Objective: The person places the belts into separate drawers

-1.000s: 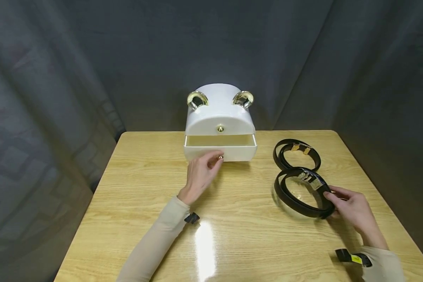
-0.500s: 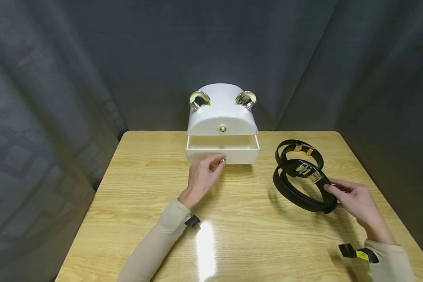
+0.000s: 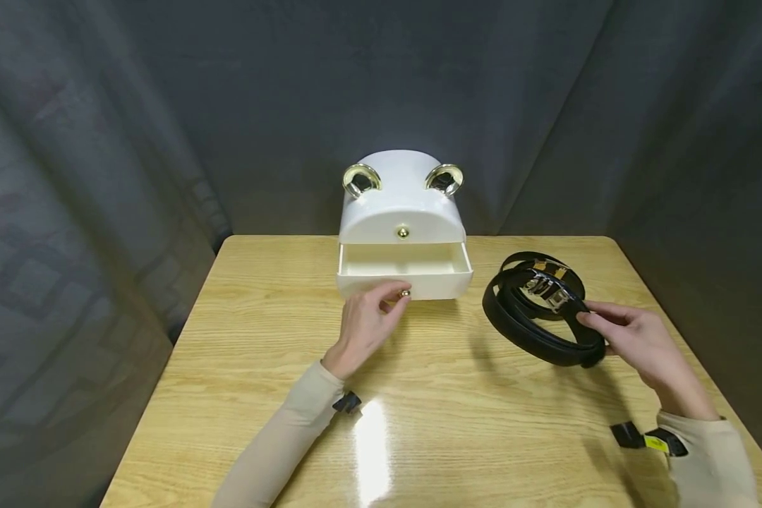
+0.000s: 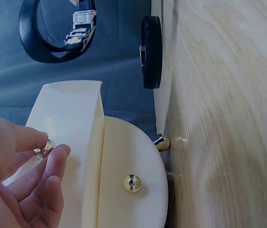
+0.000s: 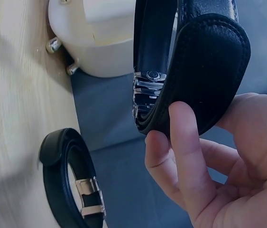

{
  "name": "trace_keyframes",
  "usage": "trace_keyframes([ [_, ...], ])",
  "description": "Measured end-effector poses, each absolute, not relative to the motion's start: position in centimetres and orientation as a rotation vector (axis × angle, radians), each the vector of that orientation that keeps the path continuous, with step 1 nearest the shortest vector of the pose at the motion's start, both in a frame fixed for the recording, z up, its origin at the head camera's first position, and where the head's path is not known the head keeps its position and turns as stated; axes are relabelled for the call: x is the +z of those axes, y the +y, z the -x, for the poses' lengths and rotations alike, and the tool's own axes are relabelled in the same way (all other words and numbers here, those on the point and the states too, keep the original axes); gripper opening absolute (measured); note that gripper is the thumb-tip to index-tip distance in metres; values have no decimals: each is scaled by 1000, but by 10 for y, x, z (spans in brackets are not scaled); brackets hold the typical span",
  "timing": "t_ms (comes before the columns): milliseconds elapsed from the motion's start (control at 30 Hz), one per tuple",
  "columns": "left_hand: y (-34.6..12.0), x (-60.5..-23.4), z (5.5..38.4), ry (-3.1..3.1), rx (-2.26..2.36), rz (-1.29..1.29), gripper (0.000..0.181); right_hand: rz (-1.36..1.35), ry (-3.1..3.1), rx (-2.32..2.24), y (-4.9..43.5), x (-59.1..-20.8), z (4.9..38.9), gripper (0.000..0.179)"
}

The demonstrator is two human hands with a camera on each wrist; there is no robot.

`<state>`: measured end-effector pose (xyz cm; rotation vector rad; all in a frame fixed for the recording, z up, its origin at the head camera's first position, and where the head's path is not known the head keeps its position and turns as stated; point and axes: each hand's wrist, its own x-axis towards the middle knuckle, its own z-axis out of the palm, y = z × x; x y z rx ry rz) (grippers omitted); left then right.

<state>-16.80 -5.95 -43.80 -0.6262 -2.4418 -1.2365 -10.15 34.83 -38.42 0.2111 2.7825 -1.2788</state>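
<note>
My left hand [image 3: 370, 323] pinches the small gold knob [image 3: 405, 293] of a white drawer [image 3: 441, 286], which is pulled out of a rounded white box [image 3: 401, 187]. Two gold rings stick out from the top of that box, and a second gold knob [image 4: 132, 184] sits on its upper front. In my right hand [image 3: 641, 346] is a coiled black belt [image 5: 209, 66] with a silver buckle, gripped at its right side between thumb and fingers and raised above the table. Another coiled black belt [image 5: 59, 180], with a gold buckle, lies behind it, partly covered in the head view.
A light wooden table [image 3: 279, 310] carries everything. Dark grey curtains [image 3: 279, 120] hang behind it and at both sides. A bright reflection lies on the table near the front middle.
My left hand has drawn the drawer further out toward me. The silver-buckled belt has risen off the table in my right hand and now overlaps the other belt in the head view.
</note>
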Motion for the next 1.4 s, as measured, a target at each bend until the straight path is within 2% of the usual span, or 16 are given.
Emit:
trace_keyframes([
  [600, -62, -439, 158, -2437, -1247, 652, 21, -33, 2737, -1246, 319, -341, 127, 57],
  [1400, -58, -441, 155, -2424, -1225, 711, 21, 117, 2572, -1161, 271, -305, 167, 54],
])
